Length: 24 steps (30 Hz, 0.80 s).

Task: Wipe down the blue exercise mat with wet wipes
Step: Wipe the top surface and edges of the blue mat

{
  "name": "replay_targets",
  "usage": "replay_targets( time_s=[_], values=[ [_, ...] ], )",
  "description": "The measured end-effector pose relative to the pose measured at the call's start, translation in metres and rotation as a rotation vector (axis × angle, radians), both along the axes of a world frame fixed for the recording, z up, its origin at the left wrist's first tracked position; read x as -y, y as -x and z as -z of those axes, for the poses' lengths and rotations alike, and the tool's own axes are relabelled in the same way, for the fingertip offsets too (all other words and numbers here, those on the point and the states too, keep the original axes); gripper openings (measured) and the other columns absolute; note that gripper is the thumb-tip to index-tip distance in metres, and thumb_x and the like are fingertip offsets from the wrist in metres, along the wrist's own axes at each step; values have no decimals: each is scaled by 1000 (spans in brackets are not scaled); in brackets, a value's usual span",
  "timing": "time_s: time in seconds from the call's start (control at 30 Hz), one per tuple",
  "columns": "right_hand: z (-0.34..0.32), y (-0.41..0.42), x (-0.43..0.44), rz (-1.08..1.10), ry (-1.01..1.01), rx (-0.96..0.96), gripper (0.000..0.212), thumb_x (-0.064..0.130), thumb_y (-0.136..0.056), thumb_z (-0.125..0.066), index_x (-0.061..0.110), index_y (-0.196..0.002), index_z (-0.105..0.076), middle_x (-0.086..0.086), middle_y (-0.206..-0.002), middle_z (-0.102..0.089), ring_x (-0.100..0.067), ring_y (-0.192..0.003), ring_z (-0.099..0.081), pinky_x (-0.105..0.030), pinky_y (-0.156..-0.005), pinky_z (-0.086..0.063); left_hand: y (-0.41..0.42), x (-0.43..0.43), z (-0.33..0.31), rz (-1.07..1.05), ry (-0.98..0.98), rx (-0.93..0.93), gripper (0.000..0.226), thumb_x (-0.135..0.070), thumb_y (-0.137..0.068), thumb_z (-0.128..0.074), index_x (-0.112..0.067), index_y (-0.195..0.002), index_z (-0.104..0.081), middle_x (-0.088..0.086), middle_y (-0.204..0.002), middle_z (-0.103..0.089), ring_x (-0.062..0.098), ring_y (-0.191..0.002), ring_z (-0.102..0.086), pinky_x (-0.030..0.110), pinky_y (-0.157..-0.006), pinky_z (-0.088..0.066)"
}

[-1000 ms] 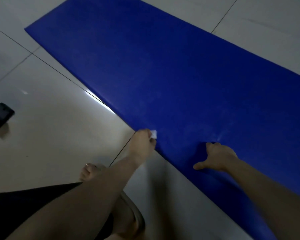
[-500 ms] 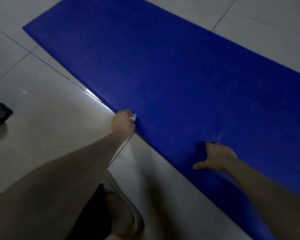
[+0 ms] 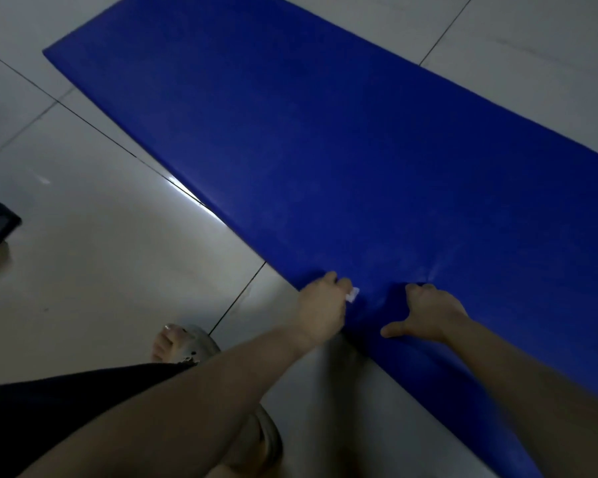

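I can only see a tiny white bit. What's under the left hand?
A white wet wipe, held by the left hand against the near edge of the blue mat. Only a corner peeks out; the hand covers the rest.

Both hands (image 3: pixel 325 305) on mat's (image 3: pixel 325 139) near edge
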State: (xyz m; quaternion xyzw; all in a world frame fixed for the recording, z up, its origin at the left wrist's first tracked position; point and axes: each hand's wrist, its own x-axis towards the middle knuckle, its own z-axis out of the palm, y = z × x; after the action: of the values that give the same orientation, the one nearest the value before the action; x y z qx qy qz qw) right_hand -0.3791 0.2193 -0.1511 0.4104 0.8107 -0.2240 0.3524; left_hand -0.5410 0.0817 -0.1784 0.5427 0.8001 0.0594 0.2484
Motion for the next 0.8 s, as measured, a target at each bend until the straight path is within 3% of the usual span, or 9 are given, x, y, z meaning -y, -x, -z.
replay_targets(
  time_s=[0.13,0.23,0.33,0.57,0.63,0.73,0.8],
  values=[
    [2,-1,1,9,1,-15,112,82,-63,-71,13,-145,-37,-10,-139,-47,-26,-118,-55,-38,-93,-52,92,-10,8,-21,64,-245,22,-27,-100,-45,-13,-111,-58,11,-112,-56,32,-97,-61,40,-75,-49],
    [3,-1,1,4,-6,-7,112,81,-64,-70,12,-145,-36,-10,-140,-47,-26,-119,-55,-37,-91,-52,155,-7,-4,-285,30,-314,19,-29,-101,-50,-13,-109,-53,9,-102,-58,29,-88,-60,39,-73,-50],
    [2,1,-1,11,3,-1,110,80,-65,-72,13,-144,-37,-9,-138,-47,-25,-117,-55,-35,-89,-52,162,-8,-9,-456,-33,-253,26,-39,-103,-51,-15,-97,-52,4,-87,-57,22,-80,-61,34,-68,-49],
    [1,1,1,14,0,3,108,79,-66,-72,13,-144,-37,-9,-137,-48,-25,-117,-55,-34,-85,-50,112,1,6,-502,-147,-33,19,-24,-97,-60,-12,-110,-67,5,-105,-65,14,-85,-60,26,-74,-51],
    [1,3,2,17,2,-1,109,79,-66,-72,13,-144,-37,-9,-137,-47,-26,-118,-54,-35,-86,-50,114,1,2,-538,-130,39,16,-26,-96,-66,-11,-102,-67,4,-98,-69,16,-81,-64,28,-72,-56],
    [0,2,1,21,5,1,109,80,-64,-72,13,-142,-39,-8,-135,-49,-25,-116,-55,-34,-85,-50,96,2,-3,-496,-98,132,20,-29,-96,-68,-12,-86,-62,1,-81,-65,11,-70,-62,22,-59,-49],
    [-1,2,1,22,13,1,108,80,-63,-73,13,-141,-39,-8,-134,-50,-24,-116,-55,-34,-85,-51,70,7,-4,-449,-126,195,23,-25,-94,-69,-12,-79,-58,4,-77,-63,17,-69,-62,32,-59,-53]
  ],
)
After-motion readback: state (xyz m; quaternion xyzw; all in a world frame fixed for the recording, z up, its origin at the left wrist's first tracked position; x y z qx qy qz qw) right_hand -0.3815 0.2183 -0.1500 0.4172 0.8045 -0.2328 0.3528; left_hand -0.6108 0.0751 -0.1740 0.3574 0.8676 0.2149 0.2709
